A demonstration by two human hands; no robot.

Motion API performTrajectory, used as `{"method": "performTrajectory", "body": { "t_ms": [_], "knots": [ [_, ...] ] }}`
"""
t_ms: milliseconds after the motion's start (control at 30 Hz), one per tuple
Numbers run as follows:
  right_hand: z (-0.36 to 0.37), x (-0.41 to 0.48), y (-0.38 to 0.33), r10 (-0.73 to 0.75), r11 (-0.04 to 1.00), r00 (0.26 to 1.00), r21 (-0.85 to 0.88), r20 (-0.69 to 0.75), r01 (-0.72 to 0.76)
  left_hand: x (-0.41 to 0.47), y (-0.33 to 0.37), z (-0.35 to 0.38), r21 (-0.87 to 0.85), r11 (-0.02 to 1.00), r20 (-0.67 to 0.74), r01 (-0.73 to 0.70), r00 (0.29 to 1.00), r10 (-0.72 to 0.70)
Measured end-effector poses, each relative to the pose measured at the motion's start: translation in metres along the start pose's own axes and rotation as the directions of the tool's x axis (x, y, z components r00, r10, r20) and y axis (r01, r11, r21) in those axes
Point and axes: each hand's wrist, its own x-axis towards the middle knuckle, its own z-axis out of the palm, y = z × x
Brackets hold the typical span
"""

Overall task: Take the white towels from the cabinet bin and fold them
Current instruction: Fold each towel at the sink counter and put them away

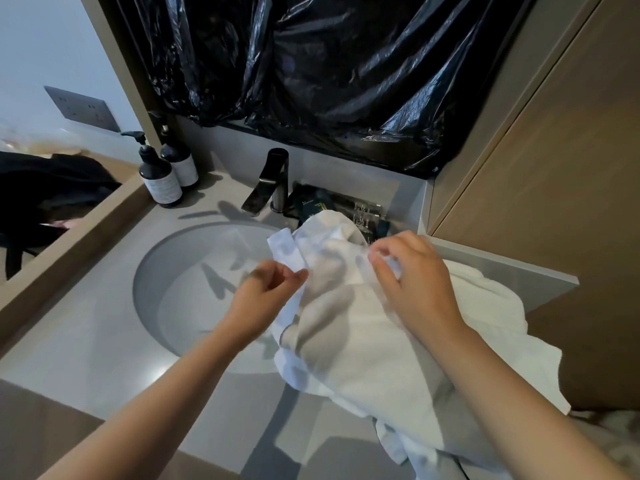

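White towel (363, 341) on grey worktop (86, 341), right of the sink (187, 271).
My left grip (266, 289) and right grip (412, 275) pinch its edge.

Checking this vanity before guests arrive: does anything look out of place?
Yes: crumpled black plastic sheeting hangs across the wall above the faucet, odd for a vanity. The white towel lies unfolded over the sink edge.

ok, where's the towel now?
Head view, right of centre: the towel lies bunched over the right rim of the sink, in front of the faucet, its top edge pinched by the left hand and right hand.
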Motion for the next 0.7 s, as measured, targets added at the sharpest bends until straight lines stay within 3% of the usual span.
{"method": "performTrajectory", "body": {
  "t_ms": [67,167,400,567,700],
  "knots": [
    [-0.003,-0.003,-0.014,-0.034,0.999,0.991,0.012,0.127,0.033,-0.025,-0.009,-0.007,-0.012,0.999,-0.026,-0.051,0.998,0.051],
    [0.002,-0.003,-0.018,0.044,0.999,0.938,-0.006,0.345,-0.045,-0.062,-0.023,-0.014,-0.085,0.991,-0.066,-0.100,0.993,0.094],
    [0.005,0.006,-0.024,0.179,0.974,0.866,-0.206,0.467,-0.090,-0.095,-0.047,0.008,-0.172,0.982,-0.022,-0.076,0.997,0.073],
    [0.000,0.010,-0.026,0.205,0.969,0.829,0.010,0.521,-0.246,-0.091,-0.041,0.027,-0.235,0.962,-0.193,-0.137,0.977,0.092],
    [-0.003,0.009,-0.021,0.197,0.937,0.861,0.169,0.469,-0.307,-0.087,-0.038,0.032,-0.262,0.946,-0.122,-0.193,0.979,0.166]
  ]
}}
